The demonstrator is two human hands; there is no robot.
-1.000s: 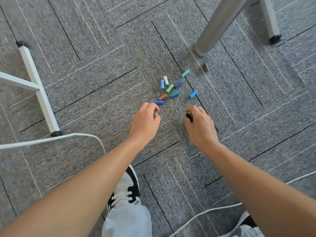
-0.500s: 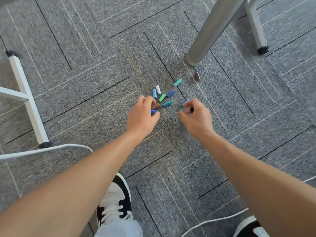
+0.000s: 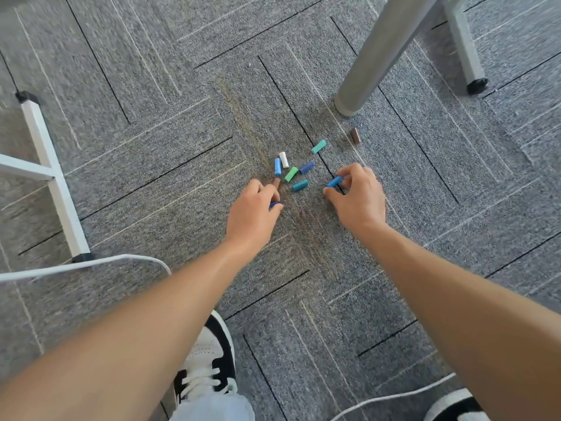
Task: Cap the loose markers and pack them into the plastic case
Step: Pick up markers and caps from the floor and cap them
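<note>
Reaching down to the carpet [image 3: 170, 165], both hands work at a scatter of marker caps. The left hand [image 3: 253, 209] pinches a dark blue cap [image 3: 273, 204] between thumb and forefinger, with a brown cap [image 3: 277, 184] lying against its fingertips. The right hand [image 3: 356, 197] grips a blue cap [image 3: 334, 181] in its fingertips. Between the hands lie a teal cap [image 3: 300, 185], a green cap [image 3: 291, 174], a navy cap [image 3: 307, 167], a light blue cap [image 3: 277, 166] and a white cap [image 3: 284, 159], close together on the floor. Farther out sit a turquoise cap [image 3: 318, 146] and, apart from the rest, a dark brown cap [image 3: 355, 135] near a grey leg [image 3: 376, 56]. A white frame [image 3: 51, 174] and a white cable [image 3: 91, 262] lie to the left; a sneaker [image 3: 209, 360] shows below.
</note>
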